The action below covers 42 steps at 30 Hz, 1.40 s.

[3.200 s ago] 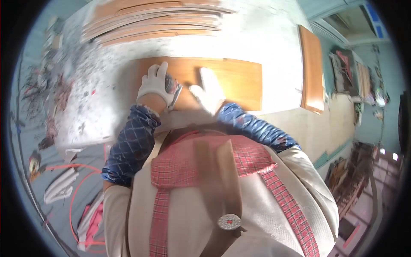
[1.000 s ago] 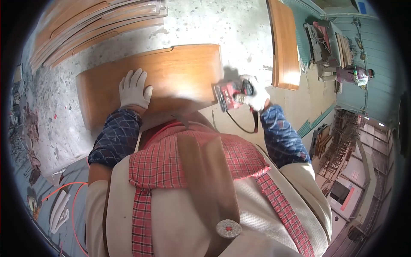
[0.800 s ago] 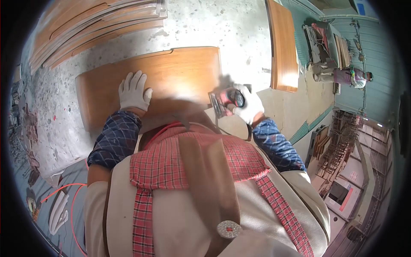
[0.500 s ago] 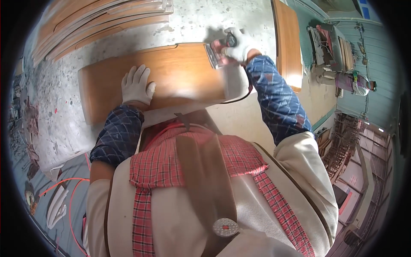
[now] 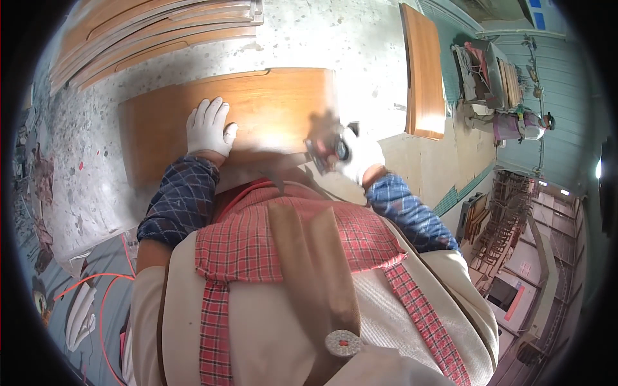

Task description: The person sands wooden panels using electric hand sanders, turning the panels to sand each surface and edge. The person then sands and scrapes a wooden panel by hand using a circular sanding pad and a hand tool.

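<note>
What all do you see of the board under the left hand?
The board is a long, brown, wood-like panel with a step in its far edge and bright glare. It lies flat on the speckled tabletop. The gloved left hand rests on it; a blurred tool in the right hand is at its right end.

Wooden panel (image 5: pixel 277 106), red sander (image 5: pixel 328 152) at edge

Orange hose (image 5: pixel 96 276), lower left; co-worker (image 5: pixel 508 127) near teal wall (image 5: pixel 570 83).
</note>
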{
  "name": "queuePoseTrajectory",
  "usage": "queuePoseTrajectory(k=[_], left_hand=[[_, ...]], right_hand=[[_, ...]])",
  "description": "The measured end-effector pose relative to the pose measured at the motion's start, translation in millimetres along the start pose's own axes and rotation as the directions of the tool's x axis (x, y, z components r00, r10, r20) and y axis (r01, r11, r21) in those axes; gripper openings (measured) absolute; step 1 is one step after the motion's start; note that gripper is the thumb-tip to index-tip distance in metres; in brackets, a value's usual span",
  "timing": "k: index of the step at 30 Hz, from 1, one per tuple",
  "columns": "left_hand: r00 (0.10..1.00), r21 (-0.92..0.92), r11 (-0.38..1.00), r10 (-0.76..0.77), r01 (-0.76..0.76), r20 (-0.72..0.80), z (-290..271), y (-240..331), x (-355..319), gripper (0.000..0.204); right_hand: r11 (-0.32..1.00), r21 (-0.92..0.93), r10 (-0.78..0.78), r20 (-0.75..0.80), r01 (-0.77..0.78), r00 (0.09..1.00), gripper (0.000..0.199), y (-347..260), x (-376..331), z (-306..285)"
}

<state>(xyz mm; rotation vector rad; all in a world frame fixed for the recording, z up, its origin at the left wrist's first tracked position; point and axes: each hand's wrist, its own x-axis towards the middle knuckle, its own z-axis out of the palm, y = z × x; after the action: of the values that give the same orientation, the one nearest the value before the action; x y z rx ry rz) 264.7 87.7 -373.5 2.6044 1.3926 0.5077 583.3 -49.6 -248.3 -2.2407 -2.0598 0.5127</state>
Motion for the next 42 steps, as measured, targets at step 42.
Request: queuePoseTrajectory(k=[42], left_hand=[[0.951,-0.071,0.955,-0.278,0.29,0.136,-18.4,50.3,-120.6,0.057]], right_hand=[[0.844,0.528,0.109,0.0,-0.093,0.994,0.077,123.7,170.6,-19.3]])
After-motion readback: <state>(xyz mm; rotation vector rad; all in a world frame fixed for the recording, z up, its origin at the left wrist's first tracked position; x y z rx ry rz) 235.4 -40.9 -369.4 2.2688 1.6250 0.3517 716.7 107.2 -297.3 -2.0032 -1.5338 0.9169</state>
